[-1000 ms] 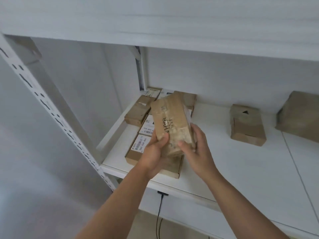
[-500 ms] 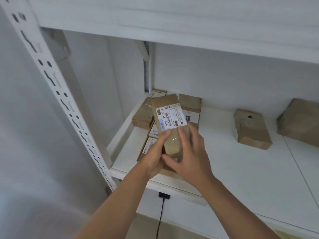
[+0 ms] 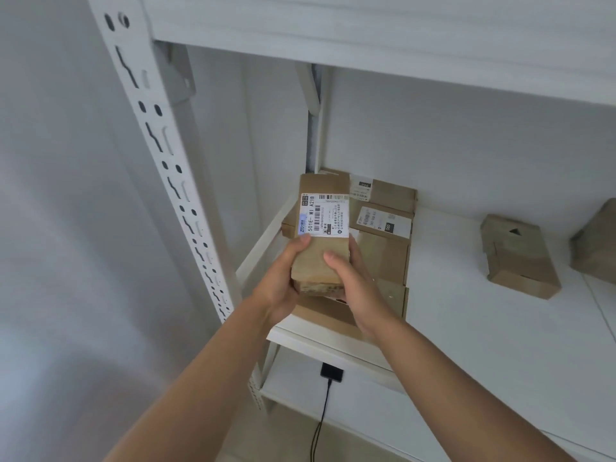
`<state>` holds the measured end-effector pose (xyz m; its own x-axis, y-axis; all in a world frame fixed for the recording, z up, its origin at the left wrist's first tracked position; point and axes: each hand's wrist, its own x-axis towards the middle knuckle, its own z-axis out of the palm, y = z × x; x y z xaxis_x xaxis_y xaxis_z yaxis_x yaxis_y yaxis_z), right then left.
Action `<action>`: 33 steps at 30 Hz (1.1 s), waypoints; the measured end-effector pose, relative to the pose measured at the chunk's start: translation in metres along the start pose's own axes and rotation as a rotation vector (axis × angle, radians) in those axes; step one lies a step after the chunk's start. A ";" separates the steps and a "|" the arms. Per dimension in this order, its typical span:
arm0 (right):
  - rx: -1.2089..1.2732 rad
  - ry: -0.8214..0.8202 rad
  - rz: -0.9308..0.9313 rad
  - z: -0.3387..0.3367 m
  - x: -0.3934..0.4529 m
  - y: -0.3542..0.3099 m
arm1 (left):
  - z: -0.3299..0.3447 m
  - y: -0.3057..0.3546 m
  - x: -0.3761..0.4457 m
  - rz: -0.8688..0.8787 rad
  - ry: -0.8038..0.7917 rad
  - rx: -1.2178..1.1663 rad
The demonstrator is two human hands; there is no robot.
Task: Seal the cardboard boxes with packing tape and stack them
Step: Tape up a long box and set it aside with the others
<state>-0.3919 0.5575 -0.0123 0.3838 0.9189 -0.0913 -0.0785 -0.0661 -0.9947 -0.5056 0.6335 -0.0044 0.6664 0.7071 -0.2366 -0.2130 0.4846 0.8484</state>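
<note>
Left hand [image 3: 280, 281] and right hand [image 3: 356, 281], fingers curled, grip the near end of a labelled cardboard box [image 3: 321, 235] held above the stacked boxes [image 3: 383, 248] at the white shelf's [image 3: 483, 328] left corner.

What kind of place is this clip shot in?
Probably a parcel storeroom or packing area: white slotted-metal shelving, small cardboard boxes with shipping labels laid on the shelf, and another labelled box held in both hands.

White shelf [image 3: 466, 335], cardboard boxes [image 3: 383, 235] clustered at its left corner, another box [image 3: 520, 261] apart rightward.
</note>
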 end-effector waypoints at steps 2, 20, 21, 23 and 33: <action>0.022 0.030 0.034 0.009 0.006 0.005 | -0.005 0.002 -0.001 0.000 0.043 0.022; -0.393 0.015 0.157 0.050 0.036 0.004 | -0.030 0.027 0.007 0.159 0.507 1.361; -0.405 0.022 0.152 0.050 0.037 0.003 | -0.030 0.027 0.006 0.169 0.505 1.402; -0.415 0.024 0.129 0.048 0.037 0.003 | -0.031 0.027 0.003 0.199 0.506 1.460; -0.557 0.026 0.139 0.038 0.038 0.017 | -0.034 0.017 0.018 -0.070 0.390 1.474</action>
<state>-0.4141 0.6061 -0.0309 0.4273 0.8777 -0.2171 0.3645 -0.3870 -0.8470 -0.5219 0.6720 -0.0106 0.3701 0.9069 -0.2013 0.8465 -0.2400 0.4752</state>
